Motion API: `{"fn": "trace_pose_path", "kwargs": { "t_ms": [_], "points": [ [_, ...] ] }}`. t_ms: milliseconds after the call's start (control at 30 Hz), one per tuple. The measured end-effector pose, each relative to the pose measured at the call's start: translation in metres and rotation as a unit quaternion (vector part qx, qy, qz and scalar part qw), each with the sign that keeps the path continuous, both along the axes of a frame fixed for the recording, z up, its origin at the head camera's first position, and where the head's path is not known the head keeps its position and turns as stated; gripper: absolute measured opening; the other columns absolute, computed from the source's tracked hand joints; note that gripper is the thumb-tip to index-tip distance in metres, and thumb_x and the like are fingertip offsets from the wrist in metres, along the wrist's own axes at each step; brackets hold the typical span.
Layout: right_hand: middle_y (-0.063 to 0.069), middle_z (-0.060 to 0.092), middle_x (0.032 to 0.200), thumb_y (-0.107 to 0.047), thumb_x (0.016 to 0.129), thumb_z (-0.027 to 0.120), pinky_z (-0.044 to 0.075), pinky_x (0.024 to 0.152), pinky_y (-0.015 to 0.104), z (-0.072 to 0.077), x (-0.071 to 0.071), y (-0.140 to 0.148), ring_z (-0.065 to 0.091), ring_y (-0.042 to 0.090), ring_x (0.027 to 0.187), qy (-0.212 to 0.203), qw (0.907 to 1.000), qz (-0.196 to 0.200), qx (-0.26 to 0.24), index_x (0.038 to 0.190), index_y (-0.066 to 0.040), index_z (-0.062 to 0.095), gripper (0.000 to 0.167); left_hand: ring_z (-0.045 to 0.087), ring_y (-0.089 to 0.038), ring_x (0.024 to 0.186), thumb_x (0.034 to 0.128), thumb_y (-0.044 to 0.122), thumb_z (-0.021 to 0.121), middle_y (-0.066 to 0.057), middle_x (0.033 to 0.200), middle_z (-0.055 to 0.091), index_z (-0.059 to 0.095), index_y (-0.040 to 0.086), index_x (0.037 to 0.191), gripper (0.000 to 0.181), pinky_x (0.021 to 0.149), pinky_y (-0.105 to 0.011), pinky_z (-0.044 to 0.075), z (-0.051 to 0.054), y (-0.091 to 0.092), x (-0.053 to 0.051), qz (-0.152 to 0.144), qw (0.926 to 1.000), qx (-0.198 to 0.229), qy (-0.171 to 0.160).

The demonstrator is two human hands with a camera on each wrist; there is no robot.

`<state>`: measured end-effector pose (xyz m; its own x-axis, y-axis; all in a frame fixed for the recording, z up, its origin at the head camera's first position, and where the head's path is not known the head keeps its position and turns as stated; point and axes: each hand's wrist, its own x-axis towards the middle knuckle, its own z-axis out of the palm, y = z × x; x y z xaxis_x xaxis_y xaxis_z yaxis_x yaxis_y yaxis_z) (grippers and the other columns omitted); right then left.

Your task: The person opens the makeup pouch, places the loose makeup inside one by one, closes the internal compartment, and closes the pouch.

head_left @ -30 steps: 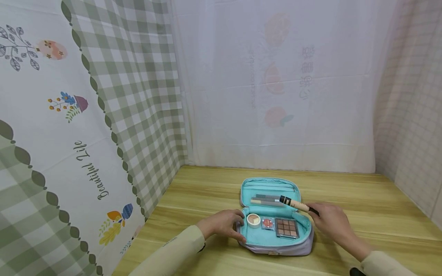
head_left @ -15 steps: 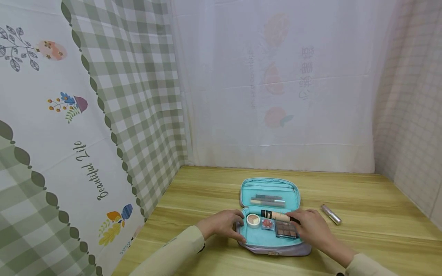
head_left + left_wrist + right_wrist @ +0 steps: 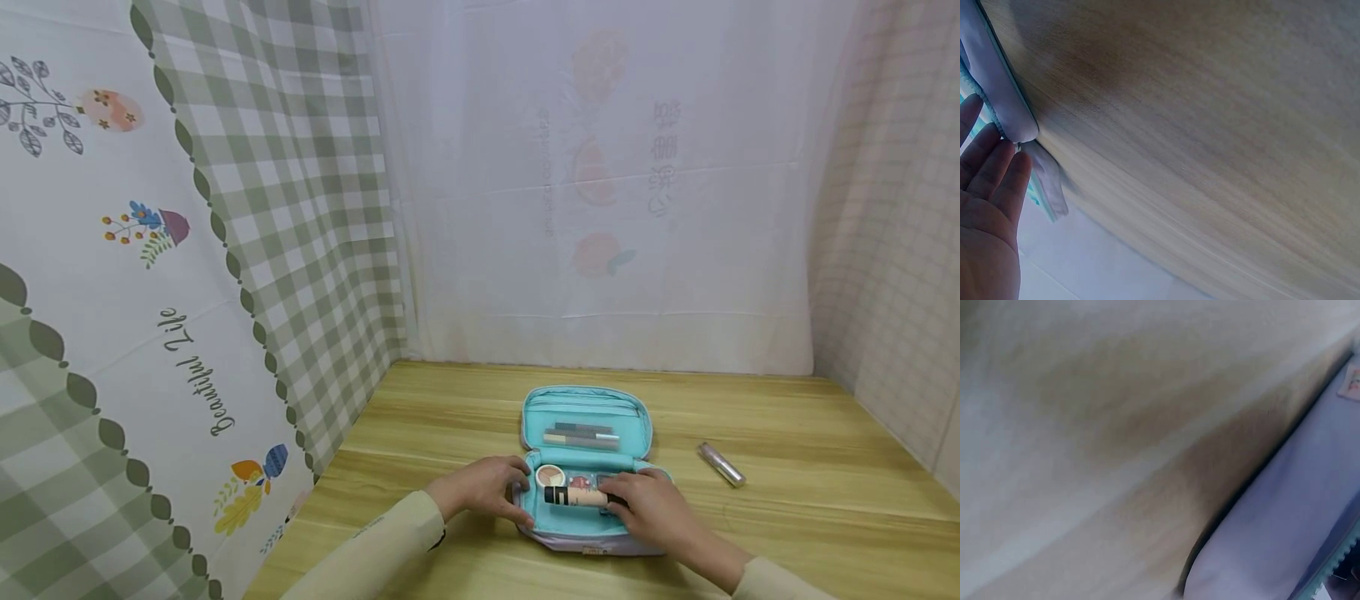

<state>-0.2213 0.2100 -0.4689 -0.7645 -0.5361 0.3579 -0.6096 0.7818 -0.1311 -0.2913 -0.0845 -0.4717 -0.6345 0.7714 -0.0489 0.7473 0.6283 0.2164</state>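
In the head view, the right hand (image 3: 651,510) pinches the dark end of a beige tube with a black cap (image 3: 587,497), held over the front part of an open turquoise-lined pouch (image 3: 547,522). The left hand (image 3: 483,490) rests with fingers and thumb at the pouch's left edge; in the left wrist view that hand (image 3: 988,212) has its fingertips against the pouch side (image 3: 1007,100). Inside lie a round three-colour compact (image 3: 551,476), a small red item (image 3: 580,482) and a palette, mostly covered by the right hand. The right wrist view shows the lilac pouch side (image 3: 1272,531), no hand.
Slim sticks (image 3: 582,437) lie in the pouch's raised lid. A silvery-pink tube (image 3: 722,464) lies on the wooden table (image 3: 450,408) to the right of the pouch. Checked and white curtains (image 3: 600,333) stand around the table's back and sides.
The right hand has carried the beige tube from above the pouch's right rear down and left, over its front compartment. The silvery tube, unseen at first, now shows. The left hand has stayed.
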Motion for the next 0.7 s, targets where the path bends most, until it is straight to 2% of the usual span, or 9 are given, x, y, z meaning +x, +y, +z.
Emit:
{"fn": "trace_pose_path", "kwargs": {
  "t_ms": [200,367,533,600,700],
  "points": [
    [0.006,0.073,0.107,-0.015,0.085,0.076,0.048,0.087,0.057,-0.0016,0.0030,-0.0040,0.067,0.025,0.103,-0.013,0.9993,0.027,0.020,0.103,-0.011,0.077,0.018,0.055,-0.010,0.118,0.0792,0.062,0.074,0.002,0.131,0.059,0.072,0.013,0.112,0.059,0.100,-0.025,0.044,0.0000,0.0003,-0.0002,-0.001,1.0000,0.003,-0.001],
    [0.009,0.071,0.112,-0.018,0.086,0.076,0.045,0.091,0.059,0.0009,0.0056,-0.0042,0.064,0.030,0.109,-0.037,0.9978,0.041,0.038,0.103,-0.013,0.078,0.018,0.055,-0.009,0.118,0.0792,0.062,0.074,0.002,0.131,0.059,0.073,0.013,0.112,0.059,0.100,-0.025,0.044,0.0004,0.0007,-0.0002,-0.001,1.0000,0.003,-0.001],
    [-0.011,0.066,0.095,-0.023,0.090,0.072,0.047,0.081,0.054,0.0002,0.0063,-0.0015,0.063,0.012,0.094,-0.010,0.9965,0.080,0.024,0.093,-0.020,0.079,0.008,0.055,-0.010,0.118,0.0794,0.062,0.074,0.002,0.131,0.059,0.072,0.013,0.112,0.059,0.100,-0.026,0.044,0.0000,0.0009,-0.0009,0.000,1.0000,0.000,-0.004],
    [-0.017,0.060,0.089,-0.026,0.094,0.069,0.047,0.076,0.051,-0.0009,0.0072,-0.0012,0.059,0.006,0.087,0.010,0.9956,0.091,0.021,0.088,-0.022,0.078,0.011,0.055,-0.010,0.118,0.0794,0.062,0.074,0.002,0.131,0.059,0.073,0.013,0.112,0.059,0.100,-0.025,0.044,-0.0006,0.0007,-0.0014,-0.001,1.0000,-0.001,-0.005],
    [-0.017,0.060,0.087,-0.031,0.098,0.063,0.046,0.076,0.051,-0.0008,0.0090,-0.0023,0.059,0.008,0.087,0.018,0.9953,0.090,0.031,0.084,-0.023,0.078,0.022,0.055,-0.009,0.118,0.0794,0.062,0.074,0.002,0.131,0.059,0.073,0.013,0.112,0.059,0.099,-0.025,0.044,-0.0015,0.0005,-0.0019,-0.004,1.0000,-0.001,-0.002]
  ]
}}
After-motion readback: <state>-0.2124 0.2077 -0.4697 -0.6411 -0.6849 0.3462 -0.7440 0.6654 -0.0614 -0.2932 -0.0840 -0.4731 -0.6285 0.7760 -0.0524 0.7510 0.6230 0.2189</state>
